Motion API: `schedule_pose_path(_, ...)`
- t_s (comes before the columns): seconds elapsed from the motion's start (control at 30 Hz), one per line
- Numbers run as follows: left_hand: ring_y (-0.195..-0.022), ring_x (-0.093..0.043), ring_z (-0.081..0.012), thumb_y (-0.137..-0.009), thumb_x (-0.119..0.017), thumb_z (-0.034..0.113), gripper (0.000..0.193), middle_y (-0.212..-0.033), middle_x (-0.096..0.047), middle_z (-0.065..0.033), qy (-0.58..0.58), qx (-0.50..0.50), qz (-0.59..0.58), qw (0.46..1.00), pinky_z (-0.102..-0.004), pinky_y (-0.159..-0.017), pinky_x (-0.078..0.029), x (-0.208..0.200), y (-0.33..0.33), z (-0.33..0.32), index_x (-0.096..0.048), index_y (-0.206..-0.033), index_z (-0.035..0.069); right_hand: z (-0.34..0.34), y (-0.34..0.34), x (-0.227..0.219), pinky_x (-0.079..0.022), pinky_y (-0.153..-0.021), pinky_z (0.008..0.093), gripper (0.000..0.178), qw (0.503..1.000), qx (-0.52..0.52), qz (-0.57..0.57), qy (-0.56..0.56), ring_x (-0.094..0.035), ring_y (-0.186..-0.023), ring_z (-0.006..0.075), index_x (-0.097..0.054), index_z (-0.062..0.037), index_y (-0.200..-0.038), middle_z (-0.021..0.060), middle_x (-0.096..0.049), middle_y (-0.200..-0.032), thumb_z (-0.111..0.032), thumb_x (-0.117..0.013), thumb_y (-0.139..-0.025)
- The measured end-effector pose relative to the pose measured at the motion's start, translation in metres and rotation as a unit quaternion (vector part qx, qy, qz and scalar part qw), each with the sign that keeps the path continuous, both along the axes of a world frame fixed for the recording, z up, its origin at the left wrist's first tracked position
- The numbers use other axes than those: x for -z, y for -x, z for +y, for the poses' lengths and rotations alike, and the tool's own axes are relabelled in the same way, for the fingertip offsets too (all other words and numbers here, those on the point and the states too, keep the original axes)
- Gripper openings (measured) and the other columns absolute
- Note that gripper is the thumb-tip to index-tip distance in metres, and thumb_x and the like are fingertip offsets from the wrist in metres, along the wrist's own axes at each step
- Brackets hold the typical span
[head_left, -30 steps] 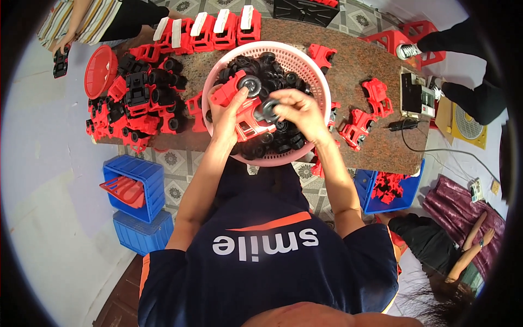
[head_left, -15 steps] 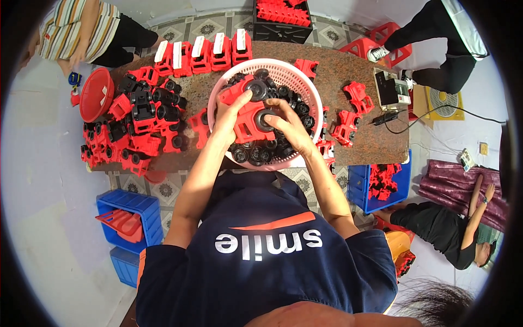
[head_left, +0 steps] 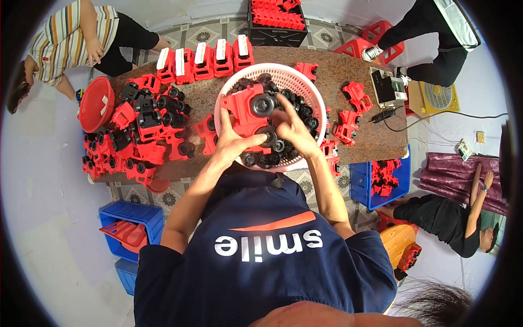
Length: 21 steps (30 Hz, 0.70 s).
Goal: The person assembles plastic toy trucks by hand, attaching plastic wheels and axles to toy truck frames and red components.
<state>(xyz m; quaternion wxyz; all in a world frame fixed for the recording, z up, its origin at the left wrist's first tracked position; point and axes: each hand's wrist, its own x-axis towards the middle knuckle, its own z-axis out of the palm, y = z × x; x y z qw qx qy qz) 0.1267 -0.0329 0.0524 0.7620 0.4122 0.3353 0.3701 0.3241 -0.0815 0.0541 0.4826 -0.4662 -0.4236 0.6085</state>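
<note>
My left hand (head_left: 233, 146) grips a red toy truck body (head_left: 243, 107) above a pink perforated basket (head_left: 320, 101). Two black wheels show on the toy's right side: an upper wheel (head_left: 263, 104), and a lower one partly behind my left thumb, which lies across it. My right hand (head_left: 298, 135) is just right of the toy, fingers apart and somewhat smeared by motion. Its index finger reaches up beside the upper wheel, and I see nothing held in it. Many loose black wheels (head_left: 308, 123) fill the basket below.
Left of the basket lies a heap of red and black toy trucks (head_left: 143, 122), with a red bowl (head_left: 87, 103) beside it. Several red truck pieces (head_left: 200, 61) line the far edge. Blue crates (head_left: 354, 182) stand below the table (head_left: 348, 60). Other people are around.
My right hand has come off the lower wheel and its fingers have spread. My left thumb has moved from the upper wheel down to the lower one. The toy has turned slightly.
</note>
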Motion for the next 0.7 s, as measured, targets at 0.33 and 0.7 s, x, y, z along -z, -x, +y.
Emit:
schedule_pose_path(0.33,-0.121,-0.053,-0.0250,-0.066,-0.089,0.013,0.128,-0.134,-0.049,-0.0194,0.020,-0.011,0.066,0.998,-0.0395,-0.103,-0.043,0.003,0.011,-0.002,0.006,-0.150,0.000,-0.007,0.040,0.007,-0.028,-0.112,0.0386,0.088,0.999,0.041,0.003,0.028,-0.036,-0.135,0.0288,-0.016,-0.0069,-0.153,0.0222,-0.039,-0.144,-0.036,-0.067,-0.089)
schedule_pose_path(0.7,-0.123,-0.050,-0.0251,-0.067,-0.084,0.008,0.111,-0.134,-0.047,-0.0154,0.017,-0.015,0.024,0.999,-0.0414,-0.103,-0.044,-0.012,0.012,-0.016,-0.011,-0.151,0.009,-0.009,0.024,-0.011,-0.041,-0.102,0.0386,0.083,0.999,-0.010,-0.013,-0.028,-0.051,-0.121,0.0246,-0.034,-0.0050,-0.145,0.0148,-0.054,-0.129,-0.014,-0.075,-0.073)
